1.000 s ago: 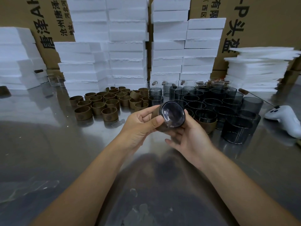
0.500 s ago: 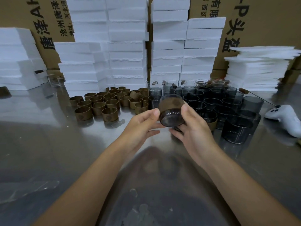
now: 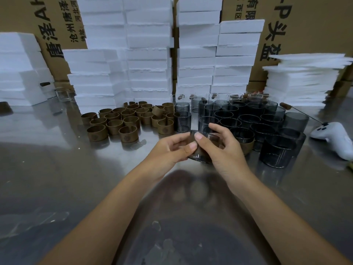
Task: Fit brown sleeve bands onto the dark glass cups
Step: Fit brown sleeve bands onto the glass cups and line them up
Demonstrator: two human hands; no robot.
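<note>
Both hands hold one dark glass cup with a brown sleeve band around it, upright and low over the steel table. My left hand pinches its left side. My right hand grips its right side, fingers curled over the rim. Several loose brown bands stand in a cluster to the left. Several bare dark cups stand to the right, and one banded cup sits just behind my right hand.
Stacks of white foam blocks and cardboard boxes line the back. A white game controller lies at the right edge. A few clear glasses stand at the back left. Bare reflective table surface lies in front of me.
The cup was tipped with its base toward me, then turned upright. Both hands have now lowered it toward the table and shifted their grip around its sides.
</note>
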